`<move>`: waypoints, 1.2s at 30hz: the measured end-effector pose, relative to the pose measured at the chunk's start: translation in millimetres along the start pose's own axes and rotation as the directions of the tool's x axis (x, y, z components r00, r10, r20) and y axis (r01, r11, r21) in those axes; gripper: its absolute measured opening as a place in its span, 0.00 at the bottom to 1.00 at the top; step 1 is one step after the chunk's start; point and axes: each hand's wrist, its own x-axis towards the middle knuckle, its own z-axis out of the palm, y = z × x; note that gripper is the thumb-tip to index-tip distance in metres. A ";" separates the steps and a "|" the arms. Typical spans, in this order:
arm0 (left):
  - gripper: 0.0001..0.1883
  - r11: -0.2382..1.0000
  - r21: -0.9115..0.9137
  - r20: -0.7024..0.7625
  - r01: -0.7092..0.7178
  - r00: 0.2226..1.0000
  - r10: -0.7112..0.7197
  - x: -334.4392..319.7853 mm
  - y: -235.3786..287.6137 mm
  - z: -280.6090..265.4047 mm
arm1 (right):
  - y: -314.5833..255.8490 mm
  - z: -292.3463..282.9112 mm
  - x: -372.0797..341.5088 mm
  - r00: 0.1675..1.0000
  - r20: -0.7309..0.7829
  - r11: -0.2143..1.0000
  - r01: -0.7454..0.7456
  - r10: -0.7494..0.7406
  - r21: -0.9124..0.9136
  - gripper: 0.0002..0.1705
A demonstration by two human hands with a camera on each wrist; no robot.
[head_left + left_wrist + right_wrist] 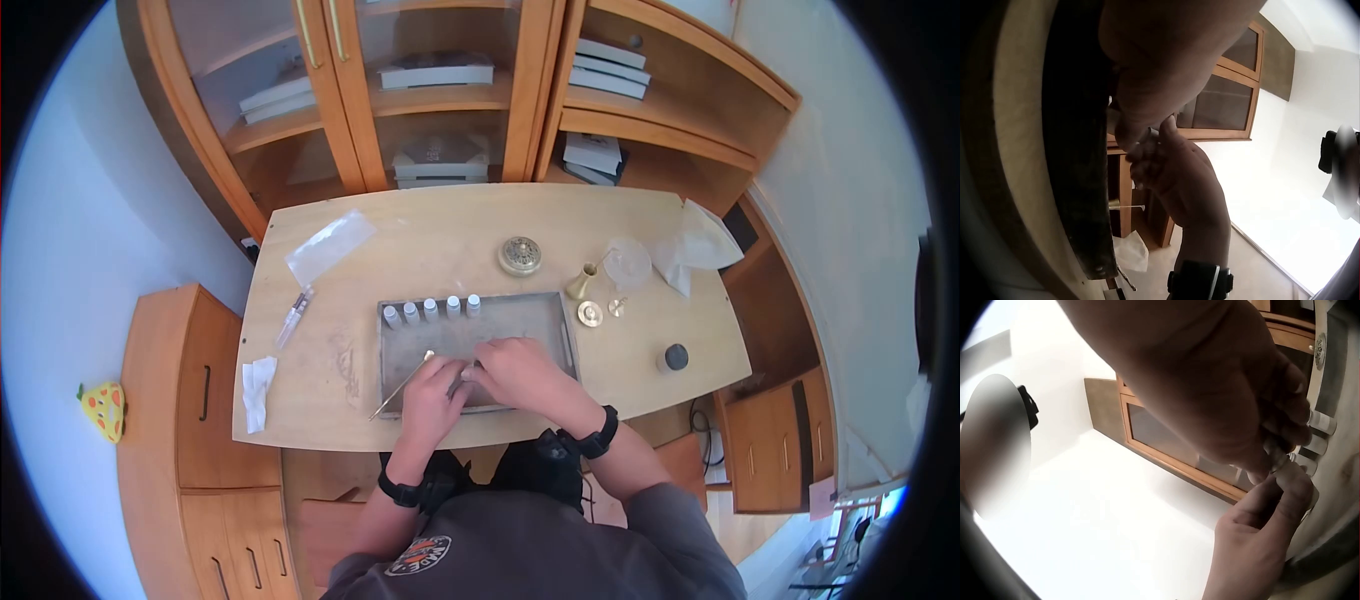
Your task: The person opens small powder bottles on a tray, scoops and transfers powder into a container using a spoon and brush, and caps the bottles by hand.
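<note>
Both hands meet over the near part of a grey rectangular tray (520, 330). My left hand (432, 400) and right hand (515, 368) pinch a small greyish cylindrical thing (1279, 459) between their fingertips. In the right wrist view fingers hide most of it, and I cannot tell its kind. A thin brass rod (398, 391) with a wider upper end slants beside the left hand, over the tray's near left corner. Several small white-capped bottles (431, 309) stand in a row along the tray's back left side.
Right of the tray are a round patterned brass burner (520, 256), a brass vase (580, 282), a brass disc (590, 314) and a dark-topped jar (674, 357). Plastic wrap (700, 240) lies farther right. On the left are a clear bag (330, 246), a pen-like packet (294, 316) and tissue (258, 394).
</note>
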 end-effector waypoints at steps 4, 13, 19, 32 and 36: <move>0.14 0.999 0.025 0.022 0.026 0.999 -0.027 -1.0 -2.6 0.9 | -5.6 -3.8 -4.9 0.981 -0.087 0.984 0.168 -0.173 -0.061 0.11; 0.14 0.988 0.014 -0.060 0.153 0.987 -0.152 0.8 3.7 0.8 | 14.4 -33.7 -41.6 0.922 -0.363 0.983 -0.082 0.137 0.163 0.12; 0.15 0.989 0.035 -0.095 0.141 0.986 -0.137 1.6 1.2 5.0 | 79.9 -29.7 -96.9 0.712 -0.487 0.859 -0.370 0.507 0.354 0.10; 0.14 0.965 0.052 -0.197 0.258 0.950 -0.244 6.7 -9.3 7.0 | 121.4 16.7 -118.3 0.665 -0.519 0.818 -0.560 0.537 0.130 0.14; 0.15 0.959 0.163 -0.120 0.231 0.970 -0.213 14.1 -8.6 6.7 | 95.9 13.3 -120.1 0.695 -0.516 0.866 -0.412 0.500 0.284 0.14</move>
